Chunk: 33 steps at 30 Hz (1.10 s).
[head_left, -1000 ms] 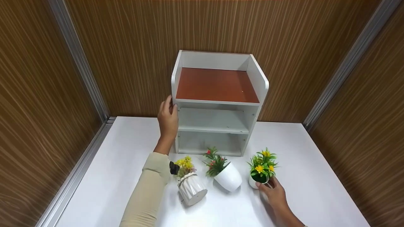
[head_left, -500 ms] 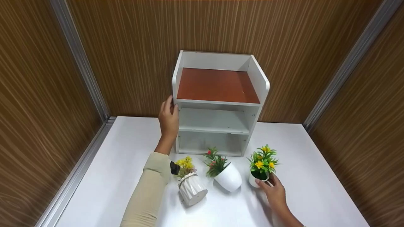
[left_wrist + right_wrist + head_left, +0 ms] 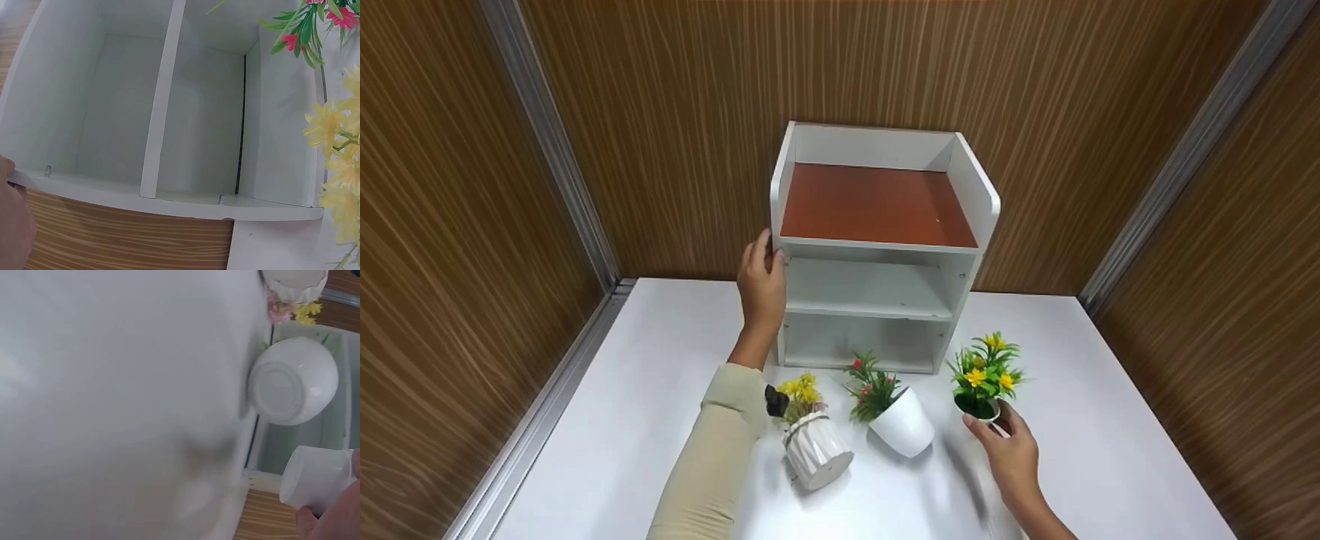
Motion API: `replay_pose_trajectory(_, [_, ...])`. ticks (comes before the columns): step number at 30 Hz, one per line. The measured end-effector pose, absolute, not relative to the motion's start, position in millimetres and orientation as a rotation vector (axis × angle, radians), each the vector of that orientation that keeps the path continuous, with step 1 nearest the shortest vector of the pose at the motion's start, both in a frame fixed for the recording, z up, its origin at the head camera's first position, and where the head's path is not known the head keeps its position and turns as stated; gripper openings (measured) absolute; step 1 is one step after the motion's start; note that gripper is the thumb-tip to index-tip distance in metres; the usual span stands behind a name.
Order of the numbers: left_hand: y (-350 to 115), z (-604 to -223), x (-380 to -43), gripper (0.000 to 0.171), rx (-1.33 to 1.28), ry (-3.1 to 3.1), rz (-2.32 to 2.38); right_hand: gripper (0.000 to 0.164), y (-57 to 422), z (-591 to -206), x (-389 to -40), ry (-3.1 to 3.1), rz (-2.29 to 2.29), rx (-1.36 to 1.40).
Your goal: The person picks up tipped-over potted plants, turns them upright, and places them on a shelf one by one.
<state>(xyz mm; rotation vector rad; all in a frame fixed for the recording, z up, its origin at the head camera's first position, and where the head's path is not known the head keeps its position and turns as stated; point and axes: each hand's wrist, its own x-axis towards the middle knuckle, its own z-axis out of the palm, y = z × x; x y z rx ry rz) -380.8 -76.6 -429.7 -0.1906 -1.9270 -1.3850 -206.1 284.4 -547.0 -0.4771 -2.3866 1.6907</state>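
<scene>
In the head view my left hand (image 3: 761, 289) grips the left side panel of a white shelf unit (image 3: 877, 244). The left wrist view shows the thumb side of that hand at the panel's front edge; the other fingers are hidden behind it. My right hand (image 3: 1011, 454) pinches a small potted plant (image 3: 988, 375) by its white pot, with yellow flowers and green leaves on top. That plant is upright and raised off the table, its shadow apart from it. From the right wrist view, the bottom of its white pot (image 3: 315, 478) shows.
A white pot with red flowers (image 3: 901, 424) lies tipped in front of the shelf. To its left lies a ribbed white pot with yellow flowers (image 3: 817, 450). Both rest on the white table (image 3: 607, 420). Wood-patterned walls (image 3: 660, 135) close in the back and sides.
The right hand has lifted the potted plant with yellow flowers off the table and slightly toward the shelf. The left hand stays on the shelf's side; the two tipped pots have not moved.
</scene>
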Motion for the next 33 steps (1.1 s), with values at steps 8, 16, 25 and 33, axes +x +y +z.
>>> replay_pose_trajectory(8, [-75,-430,-381,0.043,-0.172,-1.924,-1.383,0.098,264,-520,-201,-2.347,1.622,-0.369])
replay_pose_trajectory(16, [-74,-429,-382,0.042,-0.150,-1.931,-1.382,0.090,253,-493,-203,-2.262,1.636,-0.246])
replay_pose_trajectory(25, [-72,-428,-383,0.042,-0.166,-1.927,-1.369,0.083,251,-454,-216,-2.202,1.556,-0.178])
replay_pose_trajectory(33, [-73,-430,-384,0.043,-0.162,-1.932,-1.364,0.081,249,-428,-233,-2.140,1.545,-0.077])
